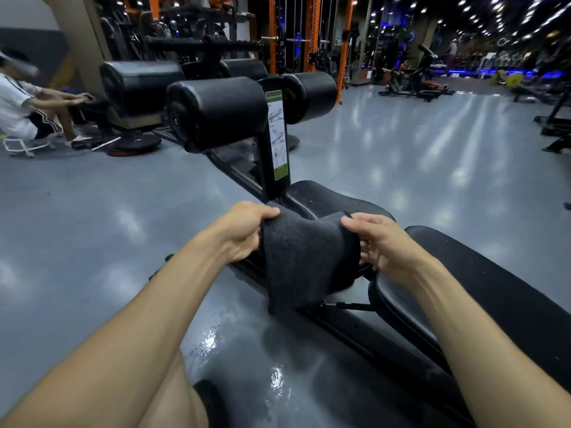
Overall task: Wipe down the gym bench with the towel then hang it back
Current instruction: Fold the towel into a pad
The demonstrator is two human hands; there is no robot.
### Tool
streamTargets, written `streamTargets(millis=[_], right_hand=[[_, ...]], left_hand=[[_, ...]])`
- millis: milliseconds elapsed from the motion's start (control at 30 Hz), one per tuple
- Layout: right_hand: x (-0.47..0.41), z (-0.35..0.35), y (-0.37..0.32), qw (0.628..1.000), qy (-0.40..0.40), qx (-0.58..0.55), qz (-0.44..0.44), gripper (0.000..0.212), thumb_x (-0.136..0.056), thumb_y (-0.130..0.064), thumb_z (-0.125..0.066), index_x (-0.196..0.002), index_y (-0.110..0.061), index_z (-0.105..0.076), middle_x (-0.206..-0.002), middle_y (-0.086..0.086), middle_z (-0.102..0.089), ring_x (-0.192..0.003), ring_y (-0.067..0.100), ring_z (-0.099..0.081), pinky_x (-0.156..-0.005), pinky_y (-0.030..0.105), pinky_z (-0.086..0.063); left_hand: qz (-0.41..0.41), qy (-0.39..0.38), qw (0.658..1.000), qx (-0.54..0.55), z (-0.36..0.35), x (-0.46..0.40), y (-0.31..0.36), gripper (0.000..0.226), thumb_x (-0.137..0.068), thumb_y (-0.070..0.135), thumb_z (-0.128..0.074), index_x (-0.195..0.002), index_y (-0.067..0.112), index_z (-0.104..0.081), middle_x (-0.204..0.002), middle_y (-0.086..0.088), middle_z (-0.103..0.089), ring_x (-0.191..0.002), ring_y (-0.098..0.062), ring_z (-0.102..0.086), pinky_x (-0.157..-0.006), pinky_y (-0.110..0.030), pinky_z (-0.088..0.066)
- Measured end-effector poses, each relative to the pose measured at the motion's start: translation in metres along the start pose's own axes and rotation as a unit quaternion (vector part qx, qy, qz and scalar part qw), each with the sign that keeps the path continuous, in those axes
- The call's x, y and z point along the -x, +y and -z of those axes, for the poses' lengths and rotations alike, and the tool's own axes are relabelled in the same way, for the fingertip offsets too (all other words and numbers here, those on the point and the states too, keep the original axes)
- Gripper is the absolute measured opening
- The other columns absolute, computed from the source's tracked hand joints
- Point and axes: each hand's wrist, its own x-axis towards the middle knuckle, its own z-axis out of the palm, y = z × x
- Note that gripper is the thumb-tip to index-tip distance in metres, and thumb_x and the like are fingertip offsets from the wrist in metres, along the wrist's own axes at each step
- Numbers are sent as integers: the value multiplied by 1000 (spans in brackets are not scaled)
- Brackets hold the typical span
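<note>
While both hands hold the dark towel (304, 257) up by its top edge | head view: left hand (244, 231) and right hand (381, 242) each have fingers clenched on a corner | towel hangs lengthwise just above the desk (494, 291), whose pad lies right of and below it | right hand nearer

Dark grey towel (304, 257); black bench pads (494, 291) and black foam rollers (216, 111); green-and-white instruction label (277, 134); glossy grey floor (401, 156); orange rack uprights (315, 29).
</note>
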Motion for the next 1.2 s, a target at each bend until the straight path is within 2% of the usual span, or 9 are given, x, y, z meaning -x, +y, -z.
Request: streamTargets(millis=[100,200,367,500,633,767,933,1067,1200], right_hand=[[3,7,-2,998,42,-14,49,6,-93,-15,-70,-90,-18,-75,-84,2,-75,-64,12,-70,-57,23,-56],[10,11,-3,993,106,-4,56,8,-91,-17,-76,-85,-21,-78,-83,2,-76,-62,11,-70,-52,24,-54],[18,23,7,982,182,24,39,29,-84,-16,-83,-100,-18,-60,-63,-5,-70,-52,13,-63,-43,26,-47],[10,15,12,980,173,76,67,14,-87,-15,-81,-93,-25,-73,-66,-3,-68,-52,15,-56,-45,26,-45],[0,9,15,973,166,133,88,8,-91,-17,-77,-90,-24,-81,-78,-2,-74,-66,13,-64,-56,31,-54],[-30,11,22,985,134,109,28,10,-90,-8,-77,-96,-15,-79,-85,6,-72,-69,13,-69,-64,31,-61],[-63,5,32,980,129,150,13,35,-76,-10,-88,-108,-17,-76,-97,10,-79,-85,19,-73,-88,37,-57],[-79,-7,41,948,167,271,26,50,-68,-18,-95,-112,-25,-73,-93,4,-79,-88,25,-76,-85,37,-62],[-95,-12,37,900,200,386,30,40,-73,-26,-89,-108,-31,-71,-90,-5,-75,-83,16,-72,-81,34,-58]], left_hand=[[9,-59,998,34,7,4,-5,18,-98,20,-61,-107,7,-71,-94,-6,-75,-78,-17,-72,-67,-32,-61],[22,-91,995,-41,3,9,-25,24,-93,9,-67,-117,11,-70,-110,-9,-75,-88,-18,-73,-75,-30,-62],[-16,-23,997,-70,-9,4,-29,65,-90,-2,-68,-145,26,-47,-144,-10,-52,-93,-17,-69,-62,-23,-55],[-8,-59,963,-263,-6,-3,-32,36,-94,1,-56,-108,30,-70,-98,-9,-58,-68,-19,-53,-59,-32,-44],[-31,-59,931,-360,0,-21,-30,39,-91,-1,-48,-91,29,-73,-58,8,-56,-64,-22,-47,-63,-40,-42],[-44,-83,933,-347,23,-66,-21,34,-93,-1,-49,-91,27,-69,-76,-9,-52,-69,-23,-39,-57,-34,-36],[-50,-91,950,-293,44,-111,-15,42,-93,-7,-45,-76,25,-67,-59,7,-57,-44,-6,-43,-43,-18,-35],[-27,-91,938,-334,52,-139,-10,39,-94,-4,-46,-82,22,-72,-81,-10,-65,-49,-8,-49,-44,-21,-39],[-9,-129,925,-357,54,-155,-1,18,-92,12,-63,-97,25,-75,-80,1,-67,-52,0,-55,-47,-14,-40]])
